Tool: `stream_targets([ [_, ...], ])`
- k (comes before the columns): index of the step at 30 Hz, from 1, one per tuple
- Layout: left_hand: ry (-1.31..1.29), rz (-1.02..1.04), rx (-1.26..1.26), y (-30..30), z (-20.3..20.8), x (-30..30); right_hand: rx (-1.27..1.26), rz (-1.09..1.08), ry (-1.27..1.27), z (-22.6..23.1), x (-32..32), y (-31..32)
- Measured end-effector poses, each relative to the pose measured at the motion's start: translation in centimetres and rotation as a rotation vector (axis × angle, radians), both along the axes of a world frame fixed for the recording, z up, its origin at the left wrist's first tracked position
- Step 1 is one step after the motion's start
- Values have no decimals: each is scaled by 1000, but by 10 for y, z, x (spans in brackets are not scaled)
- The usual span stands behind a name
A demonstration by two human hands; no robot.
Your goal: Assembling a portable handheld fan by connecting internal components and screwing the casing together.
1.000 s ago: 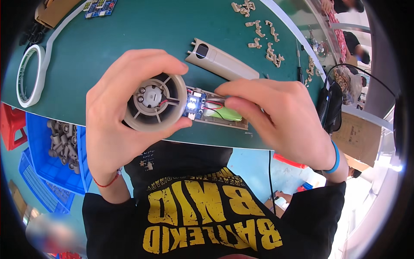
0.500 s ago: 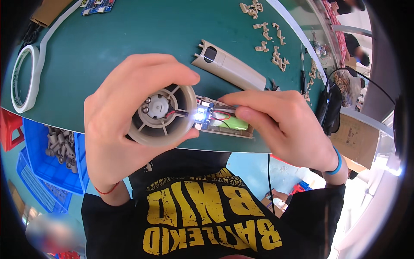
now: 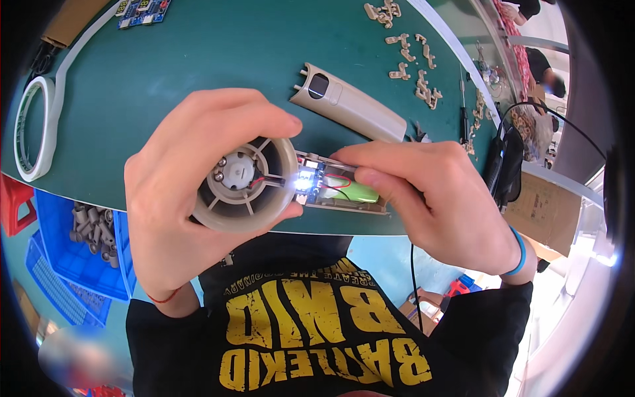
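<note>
My left hand (image 3: 175, 178) is wrapped round the beige round housing of a handheld fan (image 3: 286, 198), thumb and fingers on opposite sides of its rim. Inside the ring sits a silver motor (image 3: 237, 171) with red and black wires. The fan's handle lies uncovered, showing a blue circuit board (image 3: 308, 180) with a bright white light and a green battery cell (image 3: 360, 192). My right hand (image 3: 440, 192) is closed in a pinch at the handle's far edge, above the battery; its fingertips partly hide that edge. A beige handle cover (image 3: 354, 104) lies beyond on the green table.
Small beige plastic parts (image 3: 399, 46) lie at the far right, near a black-handled screwdriver (image 3: 464, 122). A tape roll (image 3: 47, 129) lies at left; circuit boards (image 3: 142, 12) are at the far edge. Below left stands a blue bin (image 3: 63, 255) of grey-brown parts.
The fan and my left hand have shifted slightly left in view, along with the table's things. My right fingers keep their pinch at the handle, with only a small shift.
</note>
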State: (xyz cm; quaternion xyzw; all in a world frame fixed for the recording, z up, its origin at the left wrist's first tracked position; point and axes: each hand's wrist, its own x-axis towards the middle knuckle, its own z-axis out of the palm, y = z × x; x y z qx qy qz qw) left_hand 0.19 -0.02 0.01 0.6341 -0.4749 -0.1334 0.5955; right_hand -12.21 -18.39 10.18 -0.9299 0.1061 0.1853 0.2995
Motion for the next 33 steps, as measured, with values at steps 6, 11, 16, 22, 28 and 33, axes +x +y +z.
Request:
stream_targets([
  [6, -3, 23, 33, -2, 2, -4, 61, -26, 155, 5, 13, -10],
  [11, 17, 28, 52, -3, 3, -6, 94, -23, 111, 4, 14, -10],
  [16, -5, 57, 62, -3, 2, -8, -222, 145, 118, 6, 12, -1],
  [22, 8, 51, 68, -3, 2, -7, -425, 269, 150, 14, 20, 12],
  [28, -2, 36, 65, -3, 4, -8, -547, 323, 169, 15, 17, 23],
  [33, 13, 47, 95, -2, 7, -10, -532, 345, 36, 6, 10, 19],
])
